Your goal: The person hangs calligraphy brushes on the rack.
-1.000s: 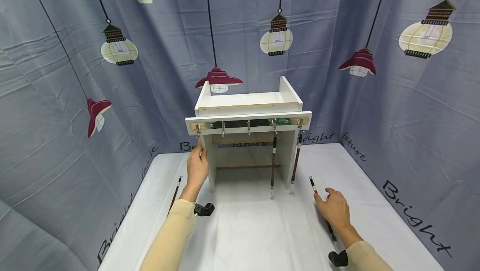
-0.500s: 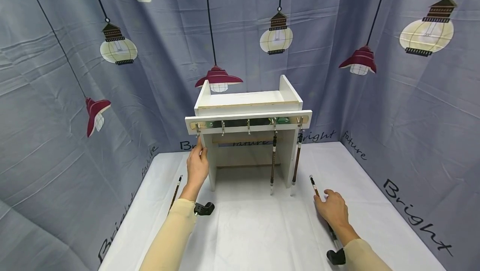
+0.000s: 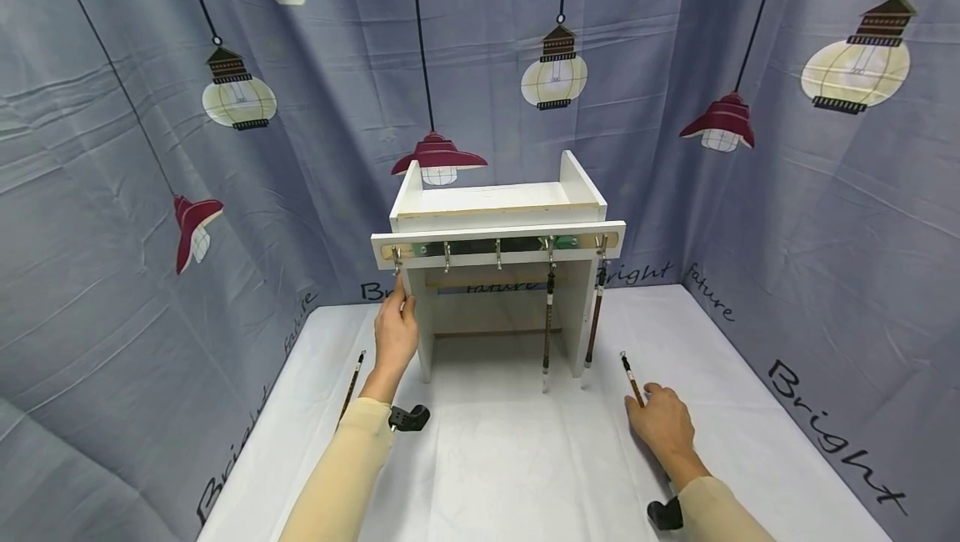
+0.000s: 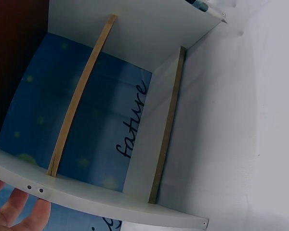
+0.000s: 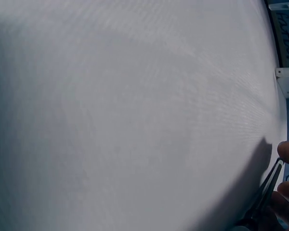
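A white shelf (image 3: 498,210) stands on the table with a rail of metal hooks (image 3: 498,252) across its front. My left hand (image 3: 395,333) is at the front of its left side panel, below the leftmost hook; the left wrist view has the fingers (image 4: 36,216) touching the panel's outer side. A dark-handled writing brush (image 3: 631,377) with a hanging loop lies on the table. Over its middle is my right hand (image 3: 663,425), thumb and forefinger on either side of the handle, apart in the right wrist view. The hand covers much of the brush.
From the two right hooks hang two writing brushes (image 3: 547,325) with clear caps. Another brush (image 3: 352,383) lies on the white-covered table (image 3: 495,475), left of my left forearm. A curtain with printed lamps encloses the table at the back and sides.
My right hand has shifted slightly left and lower over the lying brush, its thumb and forefinger now closer about the handle. My left hand stays at the side panel.
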`<state>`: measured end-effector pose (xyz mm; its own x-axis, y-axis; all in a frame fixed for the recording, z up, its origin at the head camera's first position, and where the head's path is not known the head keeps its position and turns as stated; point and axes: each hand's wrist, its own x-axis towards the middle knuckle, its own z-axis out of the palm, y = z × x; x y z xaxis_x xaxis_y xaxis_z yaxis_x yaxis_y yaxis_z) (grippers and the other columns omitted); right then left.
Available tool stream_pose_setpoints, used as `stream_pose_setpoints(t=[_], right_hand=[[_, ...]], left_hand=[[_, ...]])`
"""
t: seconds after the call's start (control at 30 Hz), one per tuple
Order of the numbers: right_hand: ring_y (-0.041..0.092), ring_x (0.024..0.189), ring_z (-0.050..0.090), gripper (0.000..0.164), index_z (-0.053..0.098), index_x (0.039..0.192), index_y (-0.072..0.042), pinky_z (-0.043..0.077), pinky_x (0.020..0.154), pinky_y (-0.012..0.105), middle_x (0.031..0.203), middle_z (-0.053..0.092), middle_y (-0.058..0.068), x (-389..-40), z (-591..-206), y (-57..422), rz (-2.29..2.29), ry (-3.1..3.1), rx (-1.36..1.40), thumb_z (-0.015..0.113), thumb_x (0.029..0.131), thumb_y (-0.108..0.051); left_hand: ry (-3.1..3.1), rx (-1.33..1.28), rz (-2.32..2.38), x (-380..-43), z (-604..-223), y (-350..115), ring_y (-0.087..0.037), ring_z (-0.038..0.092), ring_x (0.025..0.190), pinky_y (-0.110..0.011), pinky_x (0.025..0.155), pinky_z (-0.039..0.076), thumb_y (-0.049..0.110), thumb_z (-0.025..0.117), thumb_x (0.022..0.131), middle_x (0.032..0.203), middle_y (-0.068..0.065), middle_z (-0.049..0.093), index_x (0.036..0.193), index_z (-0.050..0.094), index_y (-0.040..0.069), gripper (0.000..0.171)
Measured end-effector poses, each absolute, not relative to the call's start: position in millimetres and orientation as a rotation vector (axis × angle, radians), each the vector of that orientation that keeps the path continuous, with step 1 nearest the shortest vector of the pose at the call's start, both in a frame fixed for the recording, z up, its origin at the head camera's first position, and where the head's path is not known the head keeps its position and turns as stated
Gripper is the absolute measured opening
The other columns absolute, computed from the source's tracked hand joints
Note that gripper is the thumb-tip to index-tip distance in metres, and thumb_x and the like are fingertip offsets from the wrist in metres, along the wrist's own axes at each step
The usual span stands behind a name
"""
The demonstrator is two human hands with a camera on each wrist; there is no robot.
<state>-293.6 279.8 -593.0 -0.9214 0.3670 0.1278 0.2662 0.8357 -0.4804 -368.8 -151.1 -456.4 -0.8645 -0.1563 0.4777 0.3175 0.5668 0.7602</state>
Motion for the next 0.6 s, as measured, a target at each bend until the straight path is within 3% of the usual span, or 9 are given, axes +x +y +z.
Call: stream_pose_setpoints(t=[0.2,0.6], right_hand=[[0.05,0.094,0.063,0.053,0.06,0.129,0.012,0.055,0.065,0.057,0.106,0.06,0.031,-295.3,-595.9,278.5,0.673,-2.813,-0.529,0.066,0.095,-0.028],[0.051,0.102,0.059,0.049,0.061,0.128,0.009,0.053,0.069,0.059,0.112,0.057,0.03,-301.3,-602.1,273.1,0.659,-2.814,-0.635,0.063,0.098,-0.03]], left_hand=[[-2.308,-0.13,-1.238,-370.3,-456.6,-150.3,-0.041,0.059,0.126,-0.057,0.102,0.049,0.02,0.048,0.111,0.135,-0.023,0.06,0.16,0.035,0.006,0.053],[-2.318,-0.105,-1.217,-371.5,-456.9,-149.2,-0.041,0.06,0.125,-0.057,0.101,0.05,0.02,0.048,0.111,0.135,-0.023,0.061,0.16,0.035,0.007,0.053]])
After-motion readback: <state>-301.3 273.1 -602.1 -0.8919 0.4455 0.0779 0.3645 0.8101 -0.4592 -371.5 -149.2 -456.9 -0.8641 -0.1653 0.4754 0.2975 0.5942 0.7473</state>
